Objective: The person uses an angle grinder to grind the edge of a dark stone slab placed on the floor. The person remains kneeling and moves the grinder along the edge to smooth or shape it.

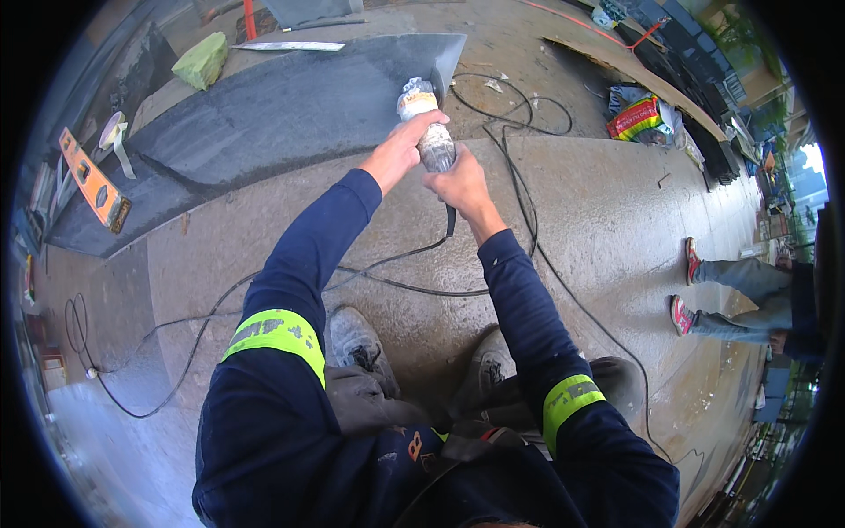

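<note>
My left hand (pixel 403 150) grips the upper body of a white, dusty power tool (pixel 419 104), probably a grinder. My right hand (pixel 456 183) is closed round its lower end, where a black cord (pixel 450 220) hangs down. The tool's head is at the right end of a long dark grey slab (pixel 290 123), by its raised lip; whether they touch I cannot tell. An orange level (pixel 95 179) and a roll of tape (pixel 113 130) lie at the slab's left end.
A green foam block (pixel 201 60) and a metal straightedge (pixel 289 46) lie behind the slab. Cables (pixel 519 176) loop over the floor (pixel 616 220). Boards (pixel 634 84) and a colourful bag (pixel 641 119) are at the back right. Another person's legs (pixel 735 277) are at the right.
</note>
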`<state>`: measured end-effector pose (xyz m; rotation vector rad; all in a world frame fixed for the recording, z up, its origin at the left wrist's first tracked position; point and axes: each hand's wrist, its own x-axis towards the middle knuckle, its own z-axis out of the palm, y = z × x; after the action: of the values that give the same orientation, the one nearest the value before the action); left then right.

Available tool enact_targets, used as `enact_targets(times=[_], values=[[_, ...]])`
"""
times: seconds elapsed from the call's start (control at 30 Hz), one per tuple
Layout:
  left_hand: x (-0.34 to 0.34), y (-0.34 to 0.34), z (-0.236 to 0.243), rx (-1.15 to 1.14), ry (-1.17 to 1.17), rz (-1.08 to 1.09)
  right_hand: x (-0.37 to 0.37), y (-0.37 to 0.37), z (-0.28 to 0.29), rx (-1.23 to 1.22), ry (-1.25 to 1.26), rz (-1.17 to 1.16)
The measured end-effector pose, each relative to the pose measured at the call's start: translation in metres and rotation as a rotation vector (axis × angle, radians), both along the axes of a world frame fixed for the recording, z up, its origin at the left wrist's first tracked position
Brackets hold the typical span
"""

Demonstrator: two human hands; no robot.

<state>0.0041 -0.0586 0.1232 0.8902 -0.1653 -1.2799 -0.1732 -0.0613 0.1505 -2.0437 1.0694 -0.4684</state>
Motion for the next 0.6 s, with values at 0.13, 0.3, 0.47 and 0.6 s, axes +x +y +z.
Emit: enact_targets(times=[0.13, 0.3, 0.47, 0.6], values=[[-0.001, 0.002, 0.007, 0.016, 0.036, -0.01, 0.0, 0.0, 0.005, 0.027, -0.005, -0.01], [-0.006, 0.005, 0.017, -0.013, 0.046, -0.024, -0.009, 0.007, 0.023, 0.004, -0.009, -0.006], [-0.011, 0.005, 0.026, -0.032, 0.066, -0.015, -0.017, 0.009, 0.043, 0.073, 0.05, 0.013], [-0.015, 0.007, 0.033, -0.061, 0.057, -0.014, -0.019, 0.011, 0.048, 0.092, 0.027, 0.012]])
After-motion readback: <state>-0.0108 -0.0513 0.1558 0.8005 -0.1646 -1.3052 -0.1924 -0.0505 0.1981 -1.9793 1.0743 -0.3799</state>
